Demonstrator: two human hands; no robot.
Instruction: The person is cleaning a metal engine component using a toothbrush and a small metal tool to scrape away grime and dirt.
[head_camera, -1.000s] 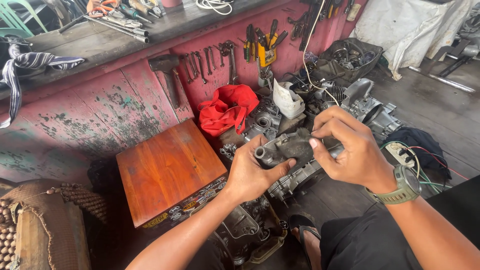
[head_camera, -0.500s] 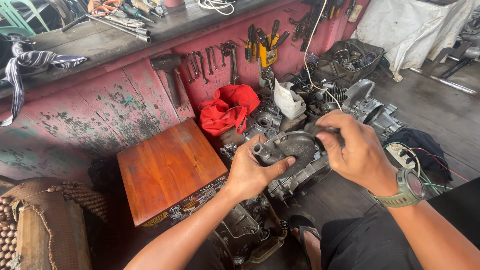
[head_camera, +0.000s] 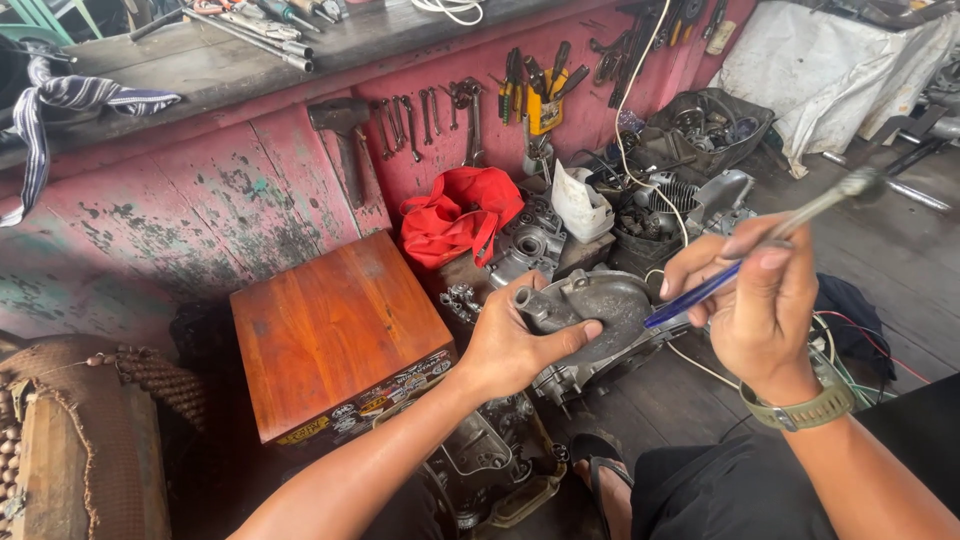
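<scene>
My left hand (head_camera: 520, 345) grips a grey metal engine cover (head_camera: 590, 305) by its tubular spout and holds it above a greasy engine block (head_camera: 500, 460) on the floor. My right hand (head_camera: 765, 300), with a green watch on the wrist, holds a tool (head_camera: 760, 245) with a blue handle and a bright metal shaft. The blue end points down at the cover's right edge, and the metal end sticks up to the right.
A wooden box (head_camera: 335, 335) stands to the left of the cover. Behind it lie a red cloth bag (head_camera: 460, 215), engine parts (head_camera: 690, 130) and a white container (head_camera: 580, 205). Wrenches (head_camera: 425, 115) and pliers (head_camera: 535, 85) hang on the pink workbench wall (head_camera: 200, 220). My sandalled foot (head_camera: 605, 470) is below.
My right hand has lifted off the cover and moved right, and it now holds the blue-handled tool up. My left hand has kept its grip on the cover.
</scene>
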